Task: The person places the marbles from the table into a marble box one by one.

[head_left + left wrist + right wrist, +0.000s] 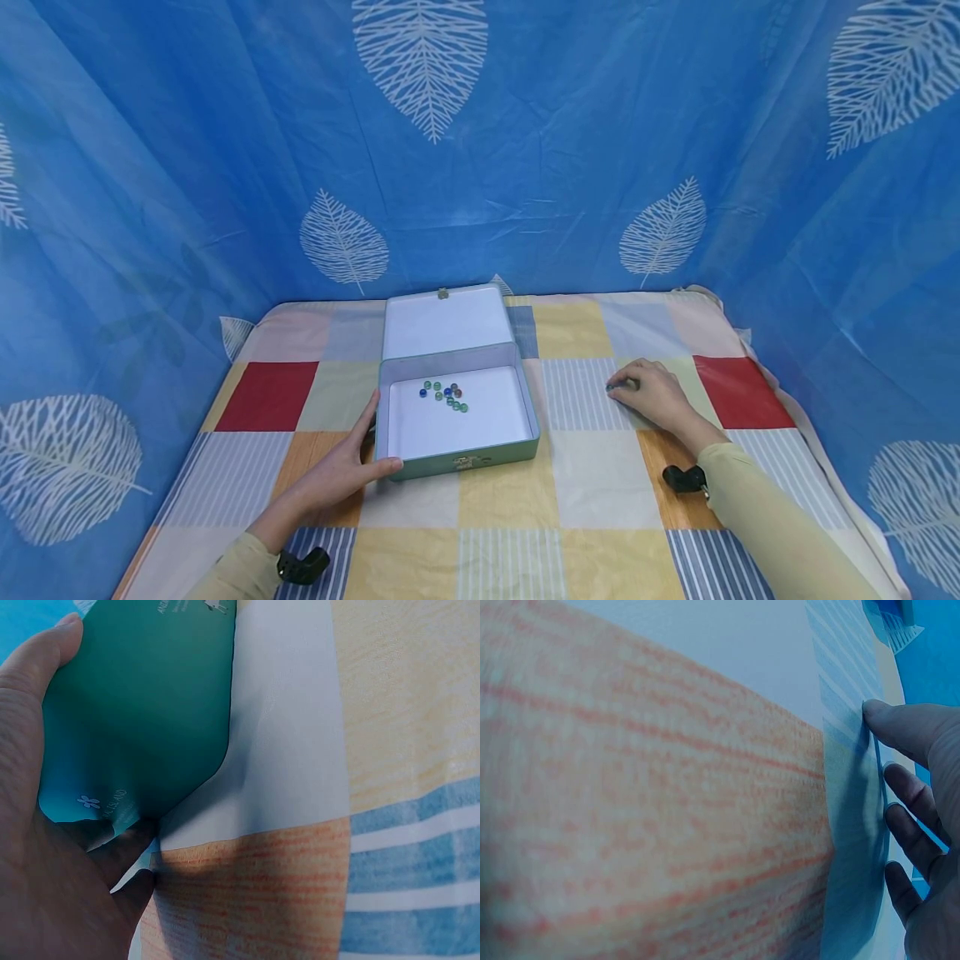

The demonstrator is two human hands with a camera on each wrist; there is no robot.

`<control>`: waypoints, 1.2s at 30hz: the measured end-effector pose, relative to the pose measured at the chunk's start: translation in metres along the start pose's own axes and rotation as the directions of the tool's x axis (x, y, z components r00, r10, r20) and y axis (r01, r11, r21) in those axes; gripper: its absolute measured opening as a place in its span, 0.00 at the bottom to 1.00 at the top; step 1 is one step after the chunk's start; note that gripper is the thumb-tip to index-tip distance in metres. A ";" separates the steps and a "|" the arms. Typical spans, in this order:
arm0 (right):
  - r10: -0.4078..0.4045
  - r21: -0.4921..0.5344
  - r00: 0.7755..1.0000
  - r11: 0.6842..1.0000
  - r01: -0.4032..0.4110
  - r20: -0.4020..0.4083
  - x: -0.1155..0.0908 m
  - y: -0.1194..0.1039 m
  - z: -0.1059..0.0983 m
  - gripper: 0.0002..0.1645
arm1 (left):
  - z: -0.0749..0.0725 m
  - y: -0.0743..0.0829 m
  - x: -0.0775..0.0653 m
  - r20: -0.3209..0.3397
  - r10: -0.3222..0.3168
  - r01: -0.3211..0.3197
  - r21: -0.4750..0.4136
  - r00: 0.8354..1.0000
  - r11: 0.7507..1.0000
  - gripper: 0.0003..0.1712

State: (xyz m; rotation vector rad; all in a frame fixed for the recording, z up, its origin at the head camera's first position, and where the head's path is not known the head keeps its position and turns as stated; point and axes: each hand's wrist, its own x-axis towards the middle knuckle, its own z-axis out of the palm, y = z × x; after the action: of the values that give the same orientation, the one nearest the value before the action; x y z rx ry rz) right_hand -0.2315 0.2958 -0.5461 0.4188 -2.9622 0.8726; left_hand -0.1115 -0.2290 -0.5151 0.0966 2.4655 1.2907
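Observation:
An open tin box (476, 465), green outside and white inside, stands on the table with its lid (447, 323) tipped back. Several glass marbles (451, 402), green, blue and reddish, lie on its floor. My left hand (348, 462) holds the box at its front left corner, thumb on the front rim and fingers along the left side. In the left wrist view the thumb and fingers span the green wall. To the right of the box, my right hand (658, 398) pinches a small dark marble (611, 387) between thumb and fingertips, low over the cloth.
A patchwork checked cloth (506, 500) covers the table. Blue curtains (525, 208) with white leaf prints hang behind and on both sides. Dark wrist devices (684, 479) sit on both wrists.

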 end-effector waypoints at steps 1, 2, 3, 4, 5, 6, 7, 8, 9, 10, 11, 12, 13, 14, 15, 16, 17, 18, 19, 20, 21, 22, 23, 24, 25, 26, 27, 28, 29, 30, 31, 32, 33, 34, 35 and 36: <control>0.002 0.000 1.000 1.000 -0.002 -0.001 0.000 0.000 0.000 0.09 | 0.000 0.000 0.000 0.001 0.001 -0.001 0.000 1.000 1.000 0.64; 0.003 0.000 1.000 1.000 -0.003 -0.002 0.000 0.000 0.000 0.09 | 0.000 0.000 0.000 0.000 0.001 -0.001 0.002 1.000 1.000 0.64; 0.003 0.000 1.000 1.000 -0.003 -0.003 0.000 0.000 0.000 0.09 | 0.000 0.000 0.000 0.000 0.002 -0.002 0.004 1.000 1.000 0.64; 0.003 0.000 1.000 1.000 -0.003 -0.004 0.000 0.000 0.000 0.09 | 0.000 0.000 0.000 0.000 0.001 -0.001 0.006 1.000 1.000 0.64; 0.004 0.000 1.000 1.000 -0.004 -0.004 0.000 0.000 0.000 0.09 | 0.000 0.000 0.000 0.000 0.002 -0.002 0.007 1.000 1.000 0.64; 0.004 0.001 1.000 1.000 -0.004 -0.004 0.000 0.001 0.000 0.08 | 0.000 0.000 0.000 0.000 0.001 -0.001 0.008 1.000 1.000 0.64; 0.004 0.002 1.000 1.000 -0.004 -0.004 0.000 0.001 0.001 0.08 | 0.000 0.000 0.000 0.001 0.001 -0.001 0.007 1.000 1.000 0.64; 0.004 0.001 1.000 1.000 -0.004 -0.004 0.000 0.001 0.001 0.08 | 0.000 -0.001 0.000 0.001 0.001 -0.001 0.007 1.000 1.000 0.64; 0.005 0.002 1.000 1.000 -0.005 -0.004 0.000 0.001 0.001 0.08 | 0.000 -0.001 0.000 0.002 0.001 -0.001 0.008 1.000 1.000 0.64; 0.006 0.001 1.000 1.000 -0.006 -0.004 0.000 0.001 0.001 0.08 | 0.000 -0.001 0.000 0.002 0.001 -0.001 0.008 1.000 1.000 0.64; 0.006 0.001 1.000 1.000 -0.006 -0.004 0.000 0.001 0.001 0.08 | 0.000 -0.001 0.000 0.003 0.001 -0.001 0.009 1.000 1.000 0.64; 0.008 0.001 1.000 1.000 -0.008 -0.004 0.000 0.001 0.001 0.08 | 0.000 -0.001 0.000 0.003 0.001 -0.001 0.010 1.000 1.000 0.64; 0.009 0.001 1.000 1.000 -0.009 -0.004 0.000 0.001 0.001 0.08 | 0.000 -0.001 0.000 0.003 0.001 -0.001 0.009 1.000 1.000 0.64; 0.010 0.000 1.000 1.000 -0.010 -0.005 0.001 0.001 0.001 0.08 | 0.000 -0.001 0.000 0.003 0.001 -0.001 0.011 1.000 1.000 0.64; 0.011 0.000 1.000 1.000 -0.011 -0.005 0.001 0.001 0.001 0.08 | 0.000 -0.002 0.000 0.003 0.001 -0.001 0.010 1.000 1.000 0.64; 0.012 0.000 1.000 1.000 -0.012 -0.005 0.001 0.002 0.001 0.08 | 0.000 -0.002 0.001 0.002 0.000 0.000 0.010 1.000 1.000 0.64; 0.013 0.000 1.000 1.000 -0.013 -0.005 0.001 0.002 0.001 0.08 | 0.000 -0.002 0.001 0.001 -0.001 0.001 0.012 1.000 1.000 0.64; 0.014 0.000 1.000 1.000 -0.014 -0.005 0.001 0.002 0.001 0.08 | 0.000 -0.002 0.001 0.000 -0.002 0.002 0.012 1.000 1.000 0.64; 0.013 0.000 1.000 1.000 -0.013 -0.005 0.001 0.002 0.002 0.08 | 0.000 -0.001 0.001 -0.001 -0.003 0.003 0.014 1.000 1.000 0.64; 0.013 0.000 1.000 1.000 -0.013 -0.005 0.001 0.002 0.002 0.08 | 0.000 -0.002 0.001 -0.001 -0.003 0.003 0.015 1.000 1.000 0.64; 0.013 0.000 1.000 1.000 -0.013 -0.005 0.001 0.002 0.002 0.08 | 0.000 -0.002 0.001 -0.002 -0.004 0.004 0.015 1.000 1.000 0.64; 0.011 0.000 1.000 1.000 -0.011 -0.005 0.001 0.002 0.002 0.08 | 0.000 -0.002 0.001 -0.003 -0.004 0.004 0.016 1.000 1.000 0.64; 0.011 -0.001 1.000 1.000 -0.011 -0.005 0.001 0.002 0.002 0.08 | 0.000 -0.002 0.001 -0.003 -0.004 0.004 0.016 1.000 1.000 0.64; 0.009 -0.001 1.000 1.000 -0.009 -0.006 0.001 0.002 0.002 0.08 | 0.000 -0.002 0.001 -0.003 -0.003 0.003 0.015 1.000 1.000 0.64; 0.008 -0.001 1.000 1.000 -0.008 -0.007 0.001 0.002 0.002 0.08 | 0.000 -0.002 0.001 -0.003 -0.001 0.001 0.013 1.000 1.000 0.64; 0.009 0.000 1.000 1.000 -0.009 -0.007 0.000 0.002 0.002 0.08 | 0.000 -0.003 0.001 -0.003 0.000 0.000 0.012 1.000 1.000 0.64; 0.008 0.000 1.000 1.000 -0.008 -0.007 0.000 0.002 0.002 0.08 | 0.000 -0.003 0.001 -0.002 0.001 -0.001 0.011 1.000 1.000 0.64; 0.007 0.000 1.000 1.000 -0.007 -0.007 0.000 0.002 0.002 0.08 | 0.000 -0.003 0.001 -0.002 0.001 -0.001 0.011 1.000 1.000 0.64; 0.008 -0.001 1.000 1.000 -0.008 -0.007 0.000 0.002 0.002 0.08 | 0.000 -0.003 0.001 -0.001 0.001 -0.001 0.009 1.000 1.000 0.64; 0.008 -0.002 1.000 1.000 -0.008 -0.007 0.000 0.002 0.002 0.08 | 0.000 -0.003 0.001 0.000 0.001 -0.001 0.008 1.000 1.000 0.64; 0.008 -0.004 1.000 1.000 -0.008 -0.008 0.000 0.002 0.002 0.08 | 0.000 -0.003 0.001 0.001 0.001 -0.001 0.006 1.000 1.000 0.64; 0.006 -0.006 1.000 1.000 -0.006 -0.009 0.000 0.002 0.002 0.08 | 0.000 -0.003 0.001 0.002 0.001 -0.001 0.005 1.000 1.000 0.64; 0.004 -0.008 1.000 1.000 -0.005 -0.011 -0.001 0.002 0.002 0.08 | 0.000 -0.003 0.002 0.003 0.001 -0.001 0.003 1.000 1.000 0.64; 0.004 -0.009 1.000 1.000 -0.004 -0.012 -0.001 0.002 0.002 0.08 | 0.000 -0.004 0.002 0.004 0.001 -0.001 0.003 1.000 1.000 0.64; 0.002 -0.009 1.000 1.000 -0.002 -0.015 -0.001 0.003 0.002 0.08 | 0.000 -0.004 0.002 0.004 0.002 -0.002 0.002 1.000 1.000 0.64; 0.001 -0.009 1.000 1.000 -0.001 -0.017 -0.001 0.003 0.002 0.08 | 0.000 -0.004 0.002 0.006 0.003 -0.003 0.000 1.000 1.000 0.64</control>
State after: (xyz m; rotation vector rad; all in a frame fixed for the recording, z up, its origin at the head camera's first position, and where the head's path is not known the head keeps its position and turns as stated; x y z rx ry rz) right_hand -0.2315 0.2976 -0.5497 0.4081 -2.9500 0.8578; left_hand -0.1129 -0.2311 -0.5187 0.1035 2.4616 1.2894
